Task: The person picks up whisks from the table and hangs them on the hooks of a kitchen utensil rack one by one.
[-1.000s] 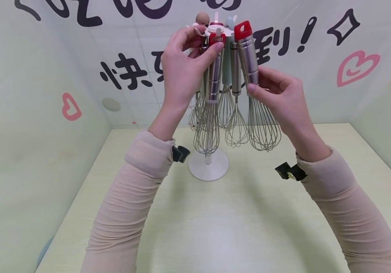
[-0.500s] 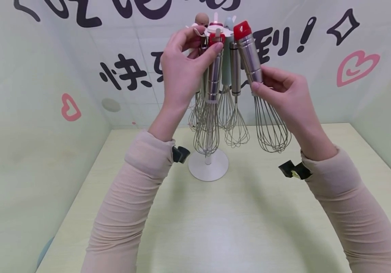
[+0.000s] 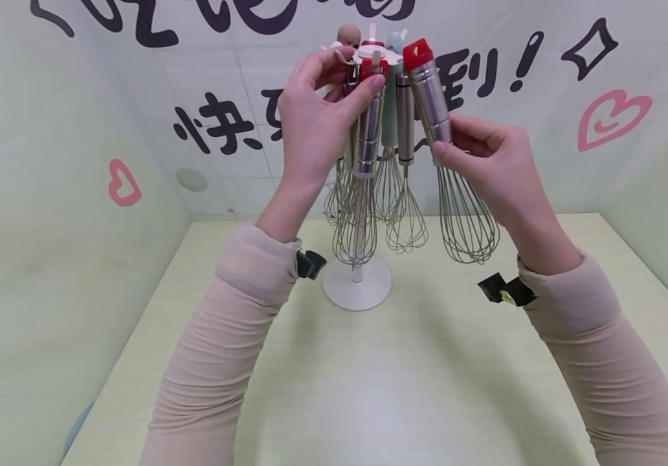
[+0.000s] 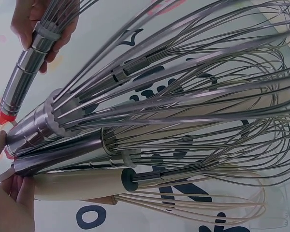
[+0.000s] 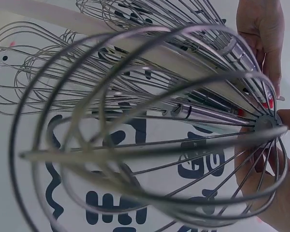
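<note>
My right hand (image 3: pixel 497 162) pinches a steel whisk (image 3: pixel 432 97) with a red cap, low on its handle. The whisk leans, its red end up near the top of a white whisk stand (image 3: pixel 357 294) and its wire loops down to the right. With thumb and fingers, my left hand (image 3: pixel 313 120) grips the top of the stand at a white hook. Its thumb lies by the red cap of a hanging steel whisk (image 3: pixel 369 133). In the right wrist view, the held whisk's wire loops (image 5: pixel 150 159) cover much of the foreground.
Several other whisks hang around the stand, among them a green-handled whisk (image 3: pixel 389 116) and a thinner steel-handled whisk (image 3: pixel 406 123). The stand rests on a pale table (image 3: pixel 357 388). A printed backdrop (image 3: pixel 223 129) closes off the back, with side panels left and right.
The right hand has moved slightly right, carrying the whisk; its wire loops have swung farther from the other whisks and it tilts more. The left hand stays at the stand's top.
</note>
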A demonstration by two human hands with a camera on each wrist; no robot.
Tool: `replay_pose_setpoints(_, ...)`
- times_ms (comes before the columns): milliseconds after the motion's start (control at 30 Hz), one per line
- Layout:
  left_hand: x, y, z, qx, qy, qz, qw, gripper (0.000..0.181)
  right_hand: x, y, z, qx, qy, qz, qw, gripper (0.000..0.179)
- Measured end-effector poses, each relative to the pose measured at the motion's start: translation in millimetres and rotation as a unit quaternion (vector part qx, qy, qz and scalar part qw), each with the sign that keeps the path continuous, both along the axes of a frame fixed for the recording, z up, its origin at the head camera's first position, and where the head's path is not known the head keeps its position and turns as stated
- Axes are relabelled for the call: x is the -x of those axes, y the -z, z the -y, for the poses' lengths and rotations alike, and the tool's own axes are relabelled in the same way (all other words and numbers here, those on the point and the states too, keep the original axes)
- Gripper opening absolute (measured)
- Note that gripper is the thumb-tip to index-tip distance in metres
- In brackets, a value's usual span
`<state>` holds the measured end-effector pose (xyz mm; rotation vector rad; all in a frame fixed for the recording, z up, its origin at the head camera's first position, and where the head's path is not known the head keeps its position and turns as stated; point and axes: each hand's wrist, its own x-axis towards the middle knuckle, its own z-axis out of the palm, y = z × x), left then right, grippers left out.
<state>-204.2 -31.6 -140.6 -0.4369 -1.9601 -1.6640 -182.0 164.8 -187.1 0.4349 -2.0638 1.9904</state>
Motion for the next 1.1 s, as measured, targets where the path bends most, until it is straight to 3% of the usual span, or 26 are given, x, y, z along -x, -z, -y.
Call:
replay_pose_setpoints(200, -2.3, -1.5, -0.1, 0.0, 0.0, 0.0, 1.0, 0.044, -0.5, -4.7, -2, -0.032, 0.0, 0.006, 0.9995, 0.044)
replay_pose_setpoints(433, -2.0, -1.9, -0.6, 0.004, -0.002, 0.003, 1.0, 0.044, -0.2, -7.1, -1, -0.128, 0.014, 0.012, 0.9916, 0.04)
replay_pose_setpoints(800, -4.2, -1.8, -0.9, 0.002, 0.003, -0.002, 1.0, 0.043, 8.9, 6.6, 8, -0.058, -0.019, 0.011, 0.9981, 0.044)
replay_pose_setpoints(1100, 6.2, 3.6, 0.1, 0.005, -0.001, -0.006, 1.0, 0.045, 15.5, 15.5, 12, -0.02, -0.04, 0.004, 0.999, 0.046)
